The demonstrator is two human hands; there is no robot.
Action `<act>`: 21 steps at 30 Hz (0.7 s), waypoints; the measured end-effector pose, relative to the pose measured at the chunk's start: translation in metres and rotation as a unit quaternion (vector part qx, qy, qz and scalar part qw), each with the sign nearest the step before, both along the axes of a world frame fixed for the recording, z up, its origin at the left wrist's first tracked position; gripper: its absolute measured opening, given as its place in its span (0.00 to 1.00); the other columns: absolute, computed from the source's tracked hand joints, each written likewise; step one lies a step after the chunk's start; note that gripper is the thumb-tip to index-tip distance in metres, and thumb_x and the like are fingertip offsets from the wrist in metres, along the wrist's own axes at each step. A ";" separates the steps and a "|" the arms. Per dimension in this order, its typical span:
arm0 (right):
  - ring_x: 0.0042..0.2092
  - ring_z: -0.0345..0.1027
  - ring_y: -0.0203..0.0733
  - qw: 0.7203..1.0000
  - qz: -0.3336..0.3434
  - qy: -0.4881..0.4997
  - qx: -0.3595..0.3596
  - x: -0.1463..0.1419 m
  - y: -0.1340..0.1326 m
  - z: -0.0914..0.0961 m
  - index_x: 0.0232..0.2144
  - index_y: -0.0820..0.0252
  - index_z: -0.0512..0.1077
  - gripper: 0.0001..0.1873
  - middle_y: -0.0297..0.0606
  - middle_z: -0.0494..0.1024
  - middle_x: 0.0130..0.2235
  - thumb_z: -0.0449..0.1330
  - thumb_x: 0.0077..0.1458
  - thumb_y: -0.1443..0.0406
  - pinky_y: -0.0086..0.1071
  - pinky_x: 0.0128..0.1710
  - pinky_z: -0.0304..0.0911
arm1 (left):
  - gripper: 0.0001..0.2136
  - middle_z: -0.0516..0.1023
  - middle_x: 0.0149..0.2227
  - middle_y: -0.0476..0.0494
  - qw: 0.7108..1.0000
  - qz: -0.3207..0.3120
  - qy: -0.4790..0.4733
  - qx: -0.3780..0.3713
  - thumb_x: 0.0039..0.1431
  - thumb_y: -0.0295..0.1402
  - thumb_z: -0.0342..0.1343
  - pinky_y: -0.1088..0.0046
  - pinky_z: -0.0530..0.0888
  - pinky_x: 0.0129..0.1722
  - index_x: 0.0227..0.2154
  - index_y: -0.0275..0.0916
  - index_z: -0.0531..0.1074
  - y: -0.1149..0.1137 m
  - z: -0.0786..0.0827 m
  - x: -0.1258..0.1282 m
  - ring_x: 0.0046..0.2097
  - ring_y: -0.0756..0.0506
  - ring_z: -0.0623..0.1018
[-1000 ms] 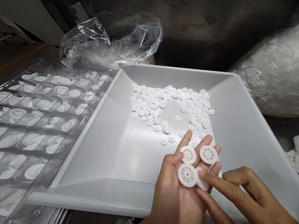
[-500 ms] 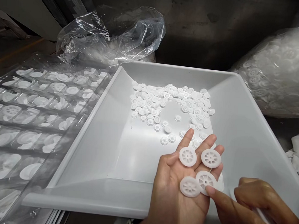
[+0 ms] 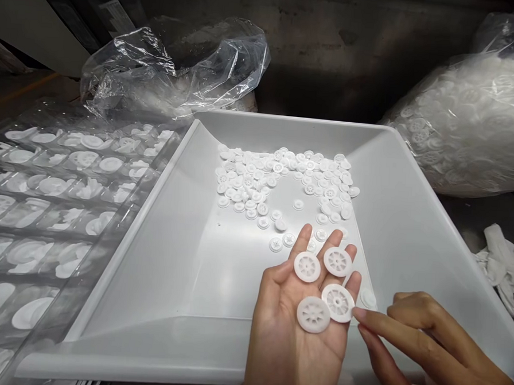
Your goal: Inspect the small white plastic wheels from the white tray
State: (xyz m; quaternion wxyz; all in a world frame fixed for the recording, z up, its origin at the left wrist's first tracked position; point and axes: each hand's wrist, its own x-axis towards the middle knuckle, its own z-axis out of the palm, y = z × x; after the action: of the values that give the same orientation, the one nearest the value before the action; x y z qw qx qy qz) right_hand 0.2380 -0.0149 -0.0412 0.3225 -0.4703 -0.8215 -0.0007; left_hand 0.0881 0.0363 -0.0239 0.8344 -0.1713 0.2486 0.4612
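My left hand (image 3: pixel 299 338) is palm up over the near side of a grey-white tray (image 3: pixel 133 335), its fingers spread. Several round white plastic wheels with spoke-like openings lie on it: one wheel (image 3: pixel 307 267) by the index finger, another wheel (image 3: pixel 338 261) on the fingers, and two on the palm, including the lower wheel (image 3: pixel 314 315). My right hand (image 3: pixel 425 345) comes in from the right, index fingertip at the edge of the right-hand palm wheel (image 3: pixel 338 303). Its thumb is just below, slightly apart; the other fingers curl back, their tips hidden.
Many small white wheels (image 3: pixel 249 183) lie loose toward the tray's far side. On the left are clear blister trays (image 3: pixel 66 223) with white parts in their pockets. Clear plastic bags (image 3: pixel 211 75) stand behind, a full bag (image 3: pixel 471 123) at right, and a white glove-like cloth (image 3: pixel 501 263) below it.
My right index fingertip has slid from the face of the lower right wheel to its outer edge, and the thumb now shows. The view has shifted slightly; the wheels stay on my left hand.
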 end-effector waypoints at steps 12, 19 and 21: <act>0.31 0.67 0.36 1.000 -0.014 0.022 0.003 -0.001 -0.001 0.004 0.42 0.60 0.72 0.14 0.33 0.70 0.27 0.61 0.53 0.77 0.31 0.33 0.69 | 0.23 0.75 0.56 0.38 0.999 -0.003 0.032 -0.020 0.60 0.37 0.49 0.63 0.68 0.58 0.59 0.45 0.64 -0.001 0.002 0.001 0.55 0.41 0.76; 0.31 0.67 0.38 0.994 -0.073 0.075 0.018 -0.014 -0.006 0.000 0.39 0.59 0.71 0.12 0.34 0.71 0.27 0.57 0.56 0.78 0.35 0.32 0.66 | 0.24 0.75 0.56 0.39 0.999 -0.011 0.036 -0.019 0.59 0.37 0.50 0.64 0.70 0.57 0.59 0.46 0.65 0.000 0.004 0.001 0.55 0.40 0.75; 0.30 0.67 0.37 0.998 -0.022 0.056 0.018 -0.009 -0.005 0.001 0.40 0.63 0.72 0.12 0.34 0.71 0.26 0.59 0.55 0.78 0.35 0.32 0.66 | 0.24 0.75 0.56 0.39 0.999 -0.012 0.034 -0.021 0.59 0.37 0.50 0.64 0.70 0.56 0.59 0.45 0.65 0.000 0.004 0.002 0.55 0.40 0.75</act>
State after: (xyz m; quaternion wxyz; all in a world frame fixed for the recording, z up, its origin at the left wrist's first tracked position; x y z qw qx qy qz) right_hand 0.2287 -0.0196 -0.0401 0.3762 -0.4819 -0.7913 0.0039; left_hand 0.0900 0.0367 -0.0200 0.8271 -0.1698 0.2885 0.4516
